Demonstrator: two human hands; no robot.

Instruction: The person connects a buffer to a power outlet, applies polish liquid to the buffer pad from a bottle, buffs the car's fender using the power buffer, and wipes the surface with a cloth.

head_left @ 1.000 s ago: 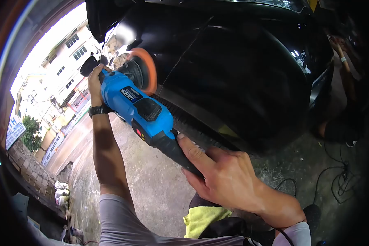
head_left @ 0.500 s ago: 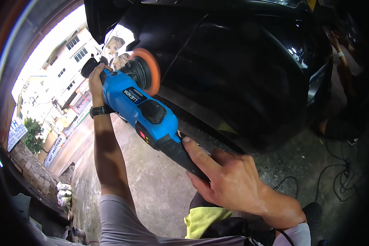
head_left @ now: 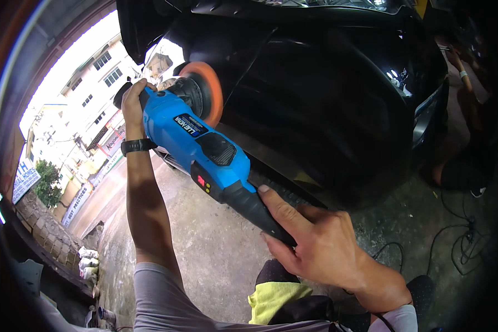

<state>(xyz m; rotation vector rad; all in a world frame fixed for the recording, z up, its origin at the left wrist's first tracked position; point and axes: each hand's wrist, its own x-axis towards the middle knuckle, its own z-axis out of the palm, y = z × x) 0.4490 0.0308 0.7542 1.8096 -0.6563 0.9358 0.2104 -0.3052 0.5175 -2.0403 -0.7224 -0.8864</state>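
Note:
A blue and black car polisher [head_left: 174,135] slants across the view, its lit red display facing me. My left hand [head_left: 133,108] is closed round the black front handle, partly hidden behind the tool's head. With my right hand [head_left: 321,238] I grip the black rear handle, the index finger lying along its top. The orange foam pad [head_left: 216,94] stands on edge against or very close to the black car panel [head_left: 315,105]; contact is hard to make out. A thin panel seam runs just right of the pad.
Part of a tyre [head_left: 279,185] shows under the panel. Black cable [head_left: 465,238] lies coiled on the concrete floor [head_left: 205,238] at right. Another person's arm [head_left: 467,91] is beyond the car's end. A yellow cloth [head_left: 276,299] hangs near my lap.
The polisher and both hands have shifted a little to the right, the rear handle also slightly down. My grip on the tool stays the same.

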